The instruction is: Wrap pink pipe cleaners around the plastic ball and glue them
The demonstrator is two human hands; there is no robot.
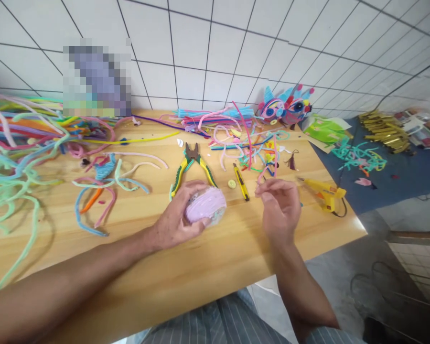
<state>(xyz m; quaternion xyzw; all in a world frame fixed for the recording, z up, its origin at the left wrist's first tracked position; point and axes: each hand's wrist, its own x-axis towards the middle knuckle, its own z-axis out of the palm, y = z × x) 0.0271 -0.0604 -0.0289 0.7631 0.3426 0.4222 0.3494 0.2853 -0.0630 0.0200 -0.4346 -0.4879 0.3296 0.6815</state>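
Observation:
My left hand (181, 212) is wrapped around a lilac oval piece (206, 204) with a streaked surface and a greyish-green underside, tilted up above the wooden table. To its right, my right hand (280, 203) is raised with thumb and fingertips pinched together; what they hold, if anything, is too small to make out. Green-and-yellow pliers (181, 174) lie with jaws spread just behind my left hand. Between the two hands are a yellow utility knife (241, 181) and a small pale yellow disc (231, 183). A yellow glue gun (324, 193) rests right of my right hand.
Many coloured pipe cleaners (17, 157) sprawl over the left side of the table (129, 282). More pipe cleaner bundles (215, 117) and two fuzzy figures with big eyes (284, 107) stand along the tiled wall. A blue surface (365, 191) adjoins on the right, holding gold strips (383, 129).

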